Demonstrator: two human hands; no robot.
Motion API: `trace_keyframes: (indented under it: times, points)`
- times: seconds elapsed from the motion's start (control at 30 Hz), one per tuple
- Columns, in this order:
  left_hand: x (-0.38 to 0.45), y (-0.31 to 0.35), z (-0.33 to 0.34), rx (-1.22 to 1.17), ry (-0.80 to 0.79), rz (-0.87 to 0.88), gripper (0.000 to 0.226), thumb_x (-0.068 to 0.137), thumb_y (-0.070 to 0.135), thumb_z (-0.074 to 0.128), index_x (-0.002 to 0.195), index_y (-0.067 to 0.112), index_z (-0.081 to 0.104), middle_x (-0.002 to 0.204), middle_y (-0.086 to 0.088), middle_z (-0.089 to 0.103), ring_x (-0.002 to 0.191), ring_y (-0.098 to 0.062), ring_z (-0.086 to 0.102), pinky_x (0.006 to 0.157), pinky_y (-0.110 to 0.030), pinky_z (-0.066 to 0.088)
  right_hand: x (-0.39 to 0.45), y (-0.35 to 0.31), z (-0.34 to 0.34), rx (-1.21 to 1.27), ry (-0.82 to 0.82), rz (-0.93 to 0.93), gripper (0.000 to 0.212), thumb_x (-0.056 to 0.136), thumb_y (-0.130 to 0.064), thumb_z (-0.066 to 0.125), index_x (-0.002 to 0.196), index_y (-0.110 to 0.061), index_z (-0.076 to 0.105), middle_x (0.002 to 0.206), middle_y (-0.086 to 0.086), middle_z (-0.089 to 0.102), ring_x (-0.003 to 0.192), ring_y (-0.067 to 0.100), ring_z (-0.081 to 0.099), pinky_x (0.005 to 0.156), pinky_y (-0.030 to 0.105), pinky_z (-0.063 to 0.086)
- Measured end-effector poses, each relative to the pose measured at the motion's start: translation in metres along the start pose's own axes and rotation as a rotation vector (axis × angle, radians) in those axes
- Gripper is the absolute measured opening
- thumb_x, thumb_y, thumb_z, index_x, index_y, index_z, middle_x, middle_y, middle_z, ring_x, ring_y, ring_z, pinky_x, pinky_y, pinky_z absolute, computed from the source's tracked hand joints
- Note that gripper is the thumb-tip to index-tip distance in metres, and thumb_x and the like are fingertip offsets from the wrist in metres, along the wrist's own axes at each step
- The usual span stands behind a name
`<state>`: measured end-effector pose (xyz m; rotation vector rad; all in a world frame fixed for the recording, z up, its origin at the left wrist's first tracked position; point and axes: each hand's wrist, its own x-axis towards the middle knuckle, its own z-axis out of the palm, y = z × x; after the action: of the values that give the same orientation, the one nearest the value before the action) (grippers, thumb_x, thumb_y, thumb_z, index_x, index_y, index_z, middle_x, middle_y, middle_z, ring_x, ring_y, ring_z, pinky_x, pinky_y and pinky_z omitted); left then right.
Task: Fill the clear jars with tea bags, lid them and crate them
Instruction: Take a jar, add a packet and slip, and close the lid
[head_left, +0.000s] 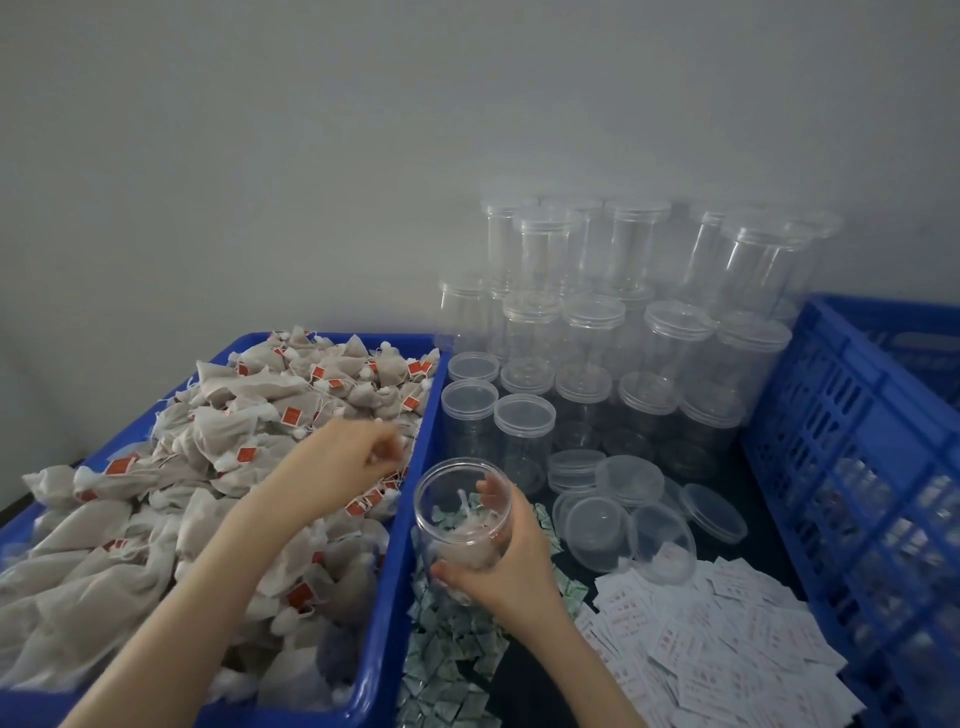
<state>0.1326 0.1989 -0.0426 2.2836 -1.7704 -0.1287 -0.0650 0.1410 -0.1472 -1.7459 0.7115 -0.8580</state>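
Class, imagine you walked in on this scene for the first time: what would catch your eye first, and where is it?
First, the blue tub on the left, heaped with tea bags, where the left hand reaches in. Next, the open jar gripped by the right hand at the centre, a few bags already inside. Behind it, stacked empty lidded jars stand against the wall, with a blue crate at right.

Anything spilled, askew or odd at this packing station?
Nothing looks spilled or damaged. The only untidy spots: loose clear plastic lids lie overlapping, some tilted, beside heaps of small green-white sachets and white paper slips.
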Motion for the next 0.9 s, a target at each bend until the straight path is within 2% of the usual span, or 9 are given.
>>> trace_keyframes:
  times: [0.1,0.13,0.17,0.33,0.43,0.5,0.6,0.67,0.9]
  points:
    - [-0.006,-0.02,0.032,0.317,-0.585,-0.164,0.037,0.085,0.028,0.065,0.121,0.028,0.055,0.11,0.008,0.06,0.097,-0.01,0.057,0.087,-0.027,0.049,-0.001,0.001,-0.006,-0.026,0.005,0.014,0.091,0.05,-0.044,0.09,0.127,-0.049,0.042,0.128,-0.027,0.048,0.12,-0.013,0.045,0.092,0.004,0.04]
    - [-0.008,-0.021,0.041,0.313,-0.708,-0.188,0.04,0.084,0.029,0.065,0.123,0.029,0.053,0.108,0.008,0.06,0.097,-0.011,0.057,0.087,-0.029,0.05,-0.002,0.0,-0.007,-0.033,0.008,0.013,0.091,0.048,-0.049,0.088,0.126,-0.05,0.042,0.128,-0.028,0.047,0.121,-0.012,0.045,0.093,0.005,0.04]
    - [-0.01,-0.021,0.047,0.302,-0.739,-0.18,0.038,0.085,0.027,0.063,0.122,0.03,0.053,0.107,0.008,0.06,0.096,-0.012,0.058,0.087,-0.03,0.051,-0.002,0.0,-0.008,-0.034,0.011,0.015,0.09,0.046,-0.053,0.086,0.125,-0.052,0.041,0.128,-0.028,0.047,0.122,-0.011,0.045,0.095,0.008,0.041]
    - [-0.002,-0.025,0.054,0.36,-0.598,-0.057,0.027,0.089,0.013,0.054,0.114,0.02,0.062,0.104,0.002,0.065,0.095,-0.016,0.061,0.087,-0.032,0.052,-0.003,-0.002,-0.013,-0.021,0.03,0.005,0.092,0.046,-0.052,0.084,0.128,-0.045,0.043,0.131,-0.022,0.049,0.124,-0.004,0.047,0.104,0.025,0.046]
    - [-0.003,-0.023,0.049,0.362,-0.55,-0.04,0.026,0.087,0.023,0.06,0.112,0.025,0.064,0.103,0.005,0.065,0.094,-0.012,0.061,0.084,-0.03,0.052,-0.003,-0.003,-0.015,-0.017,0.036,0.004,0.092,0.047,-0.049,0.085,0.13,-0.043,0.044,0.13,-0.021,0.05,0.124,-0.002,0.048,0.105,0.03,0.047]
    - [-0.005,-0.021,0.041,0.363,-0.476,-0.022,0.022,0.086,0.029,0.061,0.107,0.03,0.066,0.099,0.01,0.065,0.09,-0.007,0.06,0.075,-0.023,0.049,-0.003,-0.002,-0.016,-0.02,0.033,0.006,0.091,0.047,-0.049,0.085,0.128,-0.045,0.044,0.13,-0.021,0.049,0.124,-0.003,0.047,0.105,0.029,0.047]
    - [-0.013,-0.018,0.027,0.272,-0.339,0.013,0.005,0.085,0.028,0.058,0.084,0.033,0.056,0.086,0.013,0.06,0.076,-0.001,0.055,0.063,-0.015,0.042,-0.004,-0.001,-0.017,-0.028,0.029,0.013,0.091,0.048,-0.048,0.086,0.129,-0.046,0.043,0.132,-0.021,0.049,0.124,-0.004,0.046,0.106,0.029,0.046]
    - [-0.017,-0.015,0.013,0.181,-0.251,0.032,0.017,0.088,0.028,0.059,0.077,0.034,0.047,0.081,0.012,0.058,0.073,0.001,0.053,0.06,-0.015,0.039,-0.004,0.001,-0.017,-0.029,0.028,0.016,0.093,0.051,-0.045,0.089,0.132,-0.043,0.043,0.133,-0.02,0.048,0.125,-0.004,0.046,0.107,0.029,0.045]
    - [-0.02,0.018,-0.041,-0.19,0.318,0.111,0.013,0.087,0.018,0.066,0.09,0.029,0.059,0.081,0.023,0.056,0.073,0.008,0.054,0.056,-0.007,0.043,-0.003,0.005,-0.015,-0.05,0.01,0.022,0.097,0.057,-0.037,0.094,0.137,-0.039,0.039,0.136,-0.021,0.044,0.128,-0.005,0.042,0.109,0.026,0.042]
